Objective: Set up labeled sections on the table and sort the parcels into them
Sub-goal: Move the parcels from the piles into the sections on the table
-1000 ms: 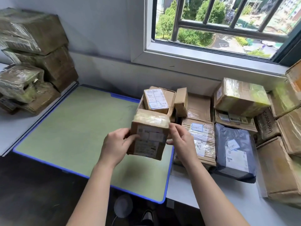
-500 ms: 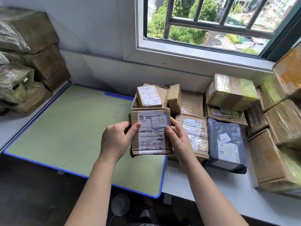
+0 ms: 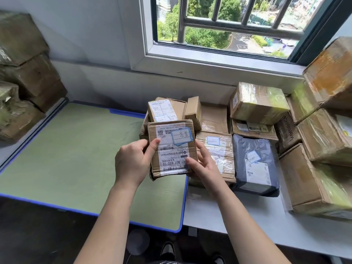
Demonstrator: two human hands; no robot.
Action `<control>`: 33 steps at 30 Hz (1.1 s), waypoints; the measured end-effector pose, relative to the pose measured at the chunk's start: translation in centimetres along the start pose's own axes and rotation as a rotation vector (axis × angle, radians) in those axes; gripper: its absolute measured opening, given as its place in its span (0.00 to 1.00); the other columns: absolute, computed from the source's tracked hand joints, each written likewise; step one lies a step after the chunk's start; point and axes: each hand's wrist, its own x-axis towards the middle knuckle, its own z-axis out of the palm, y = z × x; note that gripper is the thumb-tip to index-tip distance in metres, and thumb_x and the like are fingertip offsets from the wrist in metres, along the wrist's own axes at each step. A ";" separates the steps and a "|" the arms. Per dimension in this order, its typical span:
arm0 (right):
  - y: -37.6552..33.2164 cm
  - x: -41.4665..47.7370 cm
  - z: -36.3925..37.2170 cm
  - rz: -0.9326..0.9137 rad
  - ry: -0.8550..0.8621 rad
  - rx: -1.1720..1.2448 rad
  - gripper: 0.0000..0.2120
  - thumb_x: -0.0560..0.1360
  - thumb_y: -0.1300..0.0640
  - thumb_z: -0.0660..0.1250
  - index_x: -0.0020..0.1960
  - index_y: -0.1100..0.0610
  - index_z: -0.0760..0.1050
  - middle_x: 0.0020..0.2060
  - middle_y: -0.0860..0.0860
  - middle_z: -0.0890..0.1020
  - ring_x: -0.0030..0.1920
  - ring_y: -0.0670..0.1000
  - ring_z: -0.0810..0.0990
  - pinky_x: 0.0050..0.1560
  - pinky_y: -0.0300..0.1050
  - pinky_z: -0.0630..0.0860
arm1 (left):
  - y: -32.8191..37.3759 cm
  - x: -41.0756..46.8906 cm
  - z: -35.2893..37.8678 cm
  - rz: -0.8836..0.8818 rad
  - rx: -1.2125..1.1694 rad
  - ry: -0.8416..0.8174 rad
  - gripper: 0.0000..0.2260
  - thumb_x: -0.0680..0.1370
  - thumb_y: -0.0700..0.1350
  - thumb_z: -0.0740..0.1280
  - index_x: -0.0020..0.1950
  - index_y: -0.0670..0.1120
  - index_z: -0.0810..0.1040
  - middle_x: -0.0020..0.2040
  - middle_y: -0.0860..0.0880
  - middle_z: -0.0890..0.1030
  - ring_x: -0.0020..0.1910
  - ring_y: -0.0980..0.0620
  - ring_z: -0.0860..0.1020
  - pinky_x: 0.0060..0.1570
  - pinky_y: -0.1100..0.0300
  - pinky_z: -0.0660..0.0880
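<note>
Nearest, a small cardboard parcel is gripped from both sides — the left hand is wrapped round its left edge with the thumb pressed on the shipping label, and the right hand is clasped on its lower right corner. It is held label-up above the right edge of the green mat, with a blue-bordered handwritten sticker at its upper right. Just right of the parcel a taped box and a grey mailer bag are laid side by side. Behind the parcel a labelled box is stacked — beyond it, the window.
</note>
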 end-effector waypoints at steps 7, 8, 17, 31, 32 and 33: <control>-1.3 0.6 -1.9 0.016 0.033 -0.040 0.28 0.64 0.46 0.73 0.62 0.49 0.73 0.54 0.54 0.84 0.47 0.47 0.83 0.40 0.38 0.77 | 0.0 1.1 0.7 -0.122 -0.161 -0.003 0.22 0.72 0.59 0.71 0.61 0.48 0.77 0.52 0.53 0.79 0.47 0.55 0.78 0.48 0.59 0.75; -1.7 0.8 -2.3 0.019 0.025 -0.073 0.28 0.63 0.45 0.73 0.62 0.51 0.75 0.54 0.54 0.84 0.48 0.46 0.83 0.42 0.36 0.76 | -0.1 1.3 0.7 -0.113 -0.189 -0.033 0.25 0.72 0.57 0.71 0.66 0.48 0.74 0.56 0.52 0.79 0.50 0.55 0.78 0.51 0.58 0.75; -3.8 2.6 -3.4 0.048 -0.024 -0.231 0.25 0.61 0.39 0.71 0.56 0.48 0.81 0.52 0.50 0.84 0.53 0.46 0.81 0.49 0.34 0.75 | 1.2 1.7 0.3 -0.015 -0.335 -0.314 0.15 0.73 0.59 0.67 0.54 0.54 0.81 0.46 0.58 0.83 0.45 0.63 0.80 0.45 0.65 0.76; -2.6 1.7 -4.5 0.012 0.484 0.037 0.30 0.68 0.35 0.64 0.64 0.50 0.70 0.58 0.53 0.80 0.58 0.51 0.79 0.53 0.47 0.78 | 2.1 0.6 2.9 -0.072 -0.241 0.058 0.16 0.75 0.58 0.66 0.38 0.47 0.79 0.32 0.54 0.80 0.32 0.54 0.77 0.33 0.59 0.72; -2.3 1.4 -3.9 0.013 0.478 0.007 0.33 0.67 0.36 0.66 0.67 0.49 0.66 0.59 0.51 0.79 0.61 0.50 0.78 0.57 0.49 0.77 | 2.4 0.6 3.1 -0.085 -0.246 0.071 0.16 0.76 0.58 0.66 0.37 0.46 0.79 0.32 0.54 0.79 0.32 0.53 0.77 0.32 0.58 0.72; -1.9 1.1 -3.2 0.014 0.467 -0.016 0.36 0.67 0.36 0.68 0.69 0.48 0.62 0.62 0.51 0.77 0.63 0.50 0.76 0.61 0.52 0.76 | 2.7 0.5 3.3 -0.097 -0.248 0.084 0.16 0.76 0.58 0.66 0.37 0.46 0.78 0.31 0.54 0.78 0.31 0.52 0.76 0.32 0.58 0.70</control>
